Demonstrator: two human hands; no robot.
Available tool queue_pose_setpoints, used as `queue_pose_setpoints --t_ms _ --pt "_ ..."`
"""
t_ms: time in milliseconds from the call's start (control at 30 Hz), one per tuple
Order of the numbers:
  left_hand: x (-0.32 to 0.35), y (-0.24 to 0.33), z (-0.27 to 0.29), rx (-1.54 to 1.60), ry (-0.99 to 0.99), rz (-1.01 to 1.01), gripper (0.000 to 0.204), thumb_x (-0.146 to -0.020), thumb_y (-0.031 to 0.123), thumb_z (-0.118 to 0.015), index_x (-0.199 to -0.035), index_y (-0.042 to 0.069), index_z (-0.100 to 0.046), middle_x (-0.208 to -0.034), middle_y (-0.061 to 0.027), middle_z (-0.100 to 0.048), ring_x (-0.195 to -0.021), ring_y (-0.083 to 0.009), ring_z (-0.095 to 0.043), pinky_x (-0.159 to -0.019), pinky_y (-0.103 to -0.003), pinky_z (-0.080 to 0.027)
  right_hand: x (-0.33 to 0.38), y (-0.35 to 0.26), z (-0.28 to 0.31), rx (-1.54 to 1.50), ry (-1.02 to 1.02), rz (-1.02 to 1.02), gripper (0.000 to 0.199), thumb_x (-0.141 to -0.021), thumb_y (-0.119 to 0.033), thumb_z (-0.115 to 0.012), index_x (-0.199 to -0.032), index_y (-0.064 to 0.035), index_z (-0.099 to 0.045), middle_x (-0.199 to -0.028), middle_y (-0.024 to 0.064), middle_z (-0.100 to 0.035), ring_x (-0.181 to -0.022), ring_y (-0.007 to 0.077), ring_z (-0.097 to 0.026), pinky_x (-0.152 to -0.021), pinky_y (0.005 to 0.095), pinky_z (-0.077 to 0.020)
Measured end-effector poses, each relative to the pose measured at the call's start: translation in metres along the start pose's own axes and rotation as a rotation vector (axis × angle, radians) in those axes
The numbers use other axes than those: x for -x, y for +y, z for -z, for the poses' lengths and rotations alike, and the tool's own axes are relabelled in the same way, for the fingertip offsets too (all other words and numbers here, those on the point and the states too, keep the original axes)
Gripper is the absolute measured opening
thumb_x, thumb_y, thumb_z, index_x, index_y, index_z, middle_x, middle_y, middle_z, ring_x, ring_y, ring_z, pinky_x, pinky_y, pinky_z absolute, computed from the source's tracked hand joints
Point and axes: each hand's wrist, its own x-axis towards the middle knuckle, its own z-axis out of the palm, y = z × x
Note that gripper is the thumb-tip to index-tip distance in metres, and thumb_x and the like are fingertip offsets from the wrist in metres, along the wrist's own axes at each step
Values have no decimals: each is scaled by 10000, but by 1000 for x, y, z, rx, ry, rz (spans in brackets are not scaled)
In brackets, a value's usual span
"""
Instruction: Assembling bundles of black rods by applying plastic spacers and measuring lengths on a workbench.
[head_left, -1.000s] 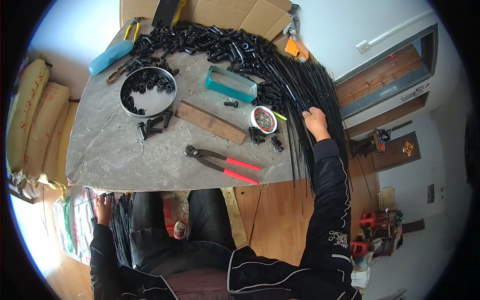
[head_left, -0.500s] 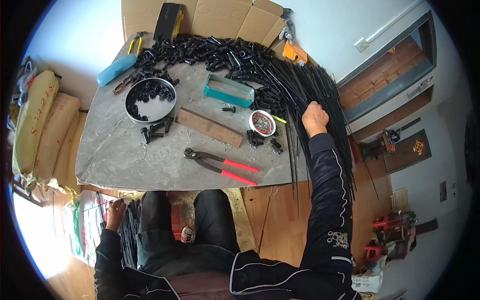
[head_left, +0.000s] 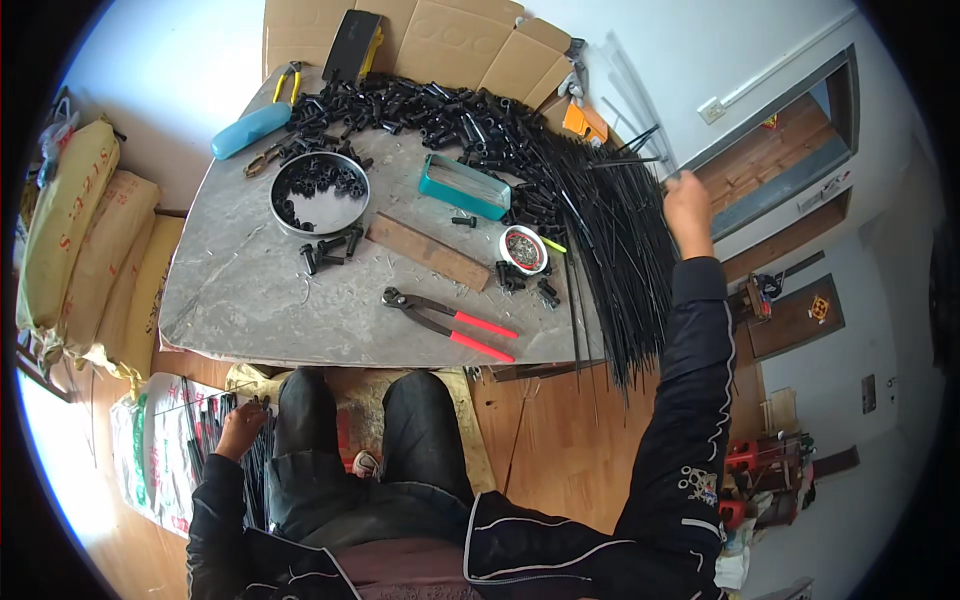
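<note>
Right hand (head_left: 690,208) is shifted outward by the surface's (head_left: 235,280) right edge, grip unclear. Light-seeming, springy rods (head_left: 622,255) are best held mid-length.

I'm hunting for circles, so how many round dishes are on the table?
2: a big silvery metal round dish on the left, and a small white round dish toward the right. None look hidden.

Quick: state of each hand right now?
Left hand: beside thin black rods; open or closed, can't tell.
Right hand: blurred, beside table's rod pile; also can't tell.
</note>
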Motion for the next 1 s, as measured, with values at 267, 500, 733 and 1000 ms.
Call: queue_pose_setpoints --t_ms 267,500,733,1000 --pt "29 229 40 519 -412 -67 286 -953 210 -560 -1079 -35 -637 -898 -77 -680 -857 -137 -647 -731 -273 -514 29 -65 111 -426 -4 256 231 -921 -201 -526 -852 16 -562 -615 37 -505 -569 133 -484 -552 308 -405" --pt "46 447 17 1069 -464 -565 536 -1004 335 -486 -1377 -39 -395 -1231 -104 -542 -1153 -154 -510 -938 -316 -450 164 -156 151 -741 -219 604 159 -939 -159 -541 -1001 -16 -572 -647 91 -521 -605 141 -533 -567 288 -437" --pt "26 482 5 1301 -68 -435 335 -1002 326 -493 -1045 7 -582 -832 -50 -622 -742 -174 -629 -724 -299 -496 221 -133 97 -1345 -768 679 263 -934 -147 -557 -1144 11 -554 -979 121 -673 -808 162 -649 -703 332 -521" --pt "27 461 57 1318 -170 -327 333 -997 415 -477 -902 99 -517 -581 56 -254 -484 -61 -264 -433 -230 -239 137 37 -94 -64 -158 77 399 -755 -351 -725 -1000 -52 -625 -946 197 -639 -904 379 -621 -789 479 -490"
